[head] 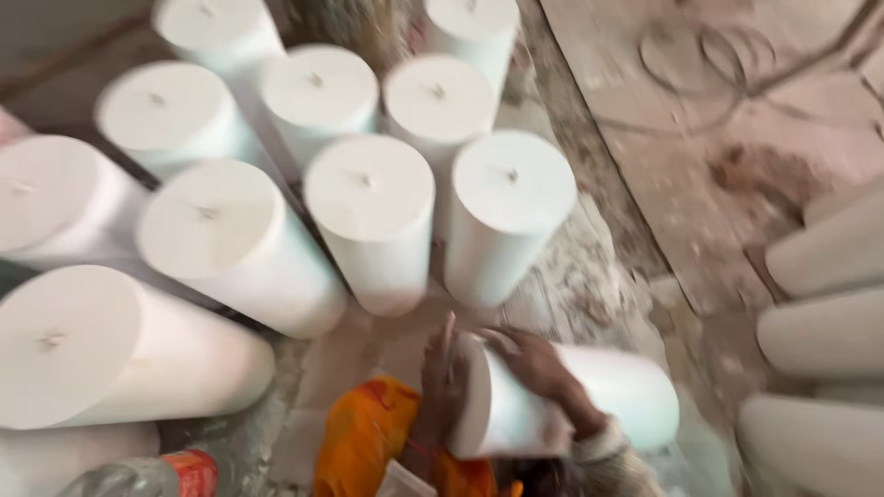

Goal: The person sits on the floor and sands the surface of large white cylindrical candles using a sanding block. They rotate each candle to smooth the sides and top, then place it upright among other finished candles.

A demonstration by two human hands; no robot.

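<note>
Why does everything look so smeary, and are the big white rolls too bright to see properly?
In the head view, the whole picture is motion-blurred: the left hand, right hand and the white cylinder they hold have soft, streaked edges. The standing white cylinders are bright, their tops nearly washed out, only faint centre marks showing. Light is soft and even, with dim shadows between cylinders; the dusty floor looks blurred too.

Plastic bottle (147, 477) (blurred) and bottom-left white cylinder (55, 460), both edge-cropped

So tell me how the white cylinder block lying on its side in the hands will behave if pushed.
The white cylinder block probably rolls easily, lying on its curved side. It looks rigid, holding shape under the left hand and right hand. Its chalky surface may chip.
</note>
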